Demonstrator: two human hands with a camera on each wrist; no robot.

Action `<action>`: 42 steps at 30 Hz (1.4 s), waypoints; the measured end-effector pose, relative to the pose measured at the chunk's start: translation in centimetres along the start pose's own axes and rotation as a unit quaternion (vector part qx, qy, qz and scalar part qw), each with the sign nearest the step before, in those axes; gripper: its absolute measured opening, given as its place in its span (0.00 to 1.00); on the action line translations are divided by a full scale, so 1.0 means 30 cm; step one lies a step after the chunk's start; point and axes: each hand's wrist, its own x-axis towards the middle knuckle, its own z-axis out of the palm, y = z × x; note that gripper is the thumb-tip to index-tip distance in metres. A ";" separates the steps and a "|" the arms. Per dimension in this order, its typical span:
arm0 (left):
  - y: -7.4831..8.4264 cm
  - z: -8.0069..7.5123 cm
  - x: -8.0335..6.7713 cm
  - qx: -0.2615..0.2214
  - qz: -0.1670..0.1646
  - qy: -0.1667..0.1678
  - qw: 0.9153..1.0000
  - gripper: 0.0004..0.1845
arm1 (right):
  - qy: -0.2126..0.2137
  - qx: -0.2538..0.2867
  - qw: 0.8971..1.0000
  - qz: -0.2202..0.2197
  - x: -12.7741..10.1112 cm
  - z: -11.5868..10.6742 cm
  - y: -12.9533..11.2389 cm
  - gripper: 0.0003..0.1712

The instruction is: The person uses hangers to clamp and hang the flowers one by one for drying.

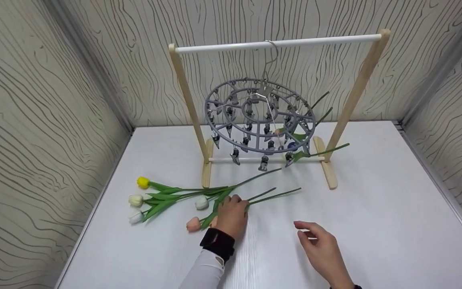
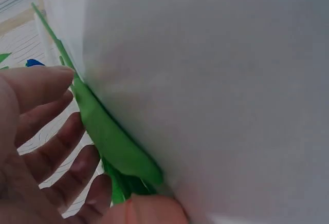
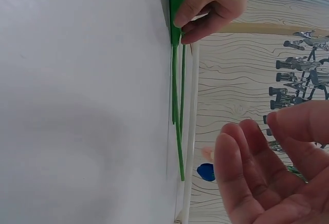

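My left hand (image 1: 233, 216) is down over a group of artificial tulips. In the left wrist view its thumb and fingertips touch the green stem and leaf (image 2: 113, 136) with the fingers spread and loosely bent. A peach tulip head (image 1: 193, 224) and a white tulip head (image 1: 201, 202) lie by this hand, which partly covers a second peach head (image 1: 213, 222). Bare stem ends stick out to its right. My right hand (image 1: 321, 251) hovers over the table at the front right, fingers loosely bent, holding nothing.
Behind the hands, a round grey clip hanger (image 1: 258, 150) hangs from a wooden stand's white bar (image 1: 315, 41). Several tulips, one with a blue head (image 1: 292, 146), hang at its right side. Yellow (image 1: 143, 182), cream (image 1: 136, 200) and white (image 1: 136, 217) tulip heads lie at left.
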 end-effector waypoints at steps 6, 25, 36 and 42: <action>-0.001 0.012 0.001 0.066 0.019 0.041 0.997 0.04 | -0.009 0.003 1.000 0.012 -0.004 0.005 0.002 0.14; 0.085 -0.221 -0.005 -0.129 0.014 -0.017 0.991 0.02 | -0.012 0.029 0.999 -0.006 0.021 0.004 -0.045 0.11; 0.148 -0.322 -0.048 -0.302 0.006 0.024 0.953 0.05 | -0.016 0.075 0.997 -0.009 0.061 -0.016 -0.110 0.12; 0.167 -0.322 -0.063 -0.315 0.013 0.038 0.948 0.05 | -0.011 0.126 0.991 -0.032 0.065 -0.021 -0.160 0.12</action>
